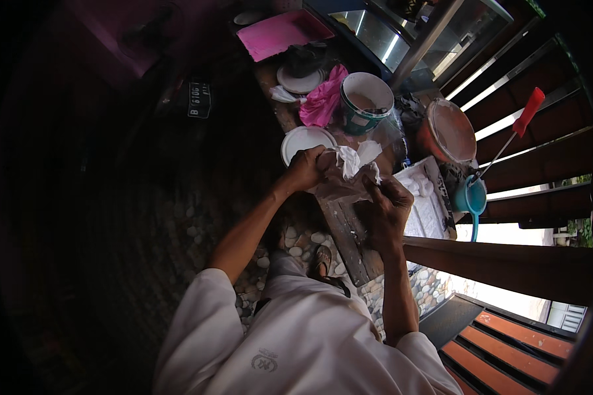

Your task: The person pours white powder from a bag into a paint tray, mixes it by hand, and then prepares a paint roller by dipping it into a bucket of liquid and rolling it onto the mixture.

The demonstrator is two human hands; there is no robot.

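My left hand [308, 167] and my right hand [390, 203] are both closed on a thin, see-through plastic bag [344, 189], one at each side of it. White crumpled material [349, 158] bunches up at its top; whether this is the bag's mouth or something inside, I cannot tell. Just beyond my left hand lies a round white lid [306, 139] on the wooden bench [350, 238]. A paint tray [423, 220] smeared white, with a white roller [420, 184] in it, sits to the right of my right hand.
Behind the bag stand a green paint bucket [358, 123] and a pink plastic bag [321, 100]. Farther right are an orange basin [464, 125] and a turquoise dipper [471, 196] holding a red-handled tool [528, 112]. A pink tray [284, 34] lies at the back. Slatted railing [517, 122] borders the right.
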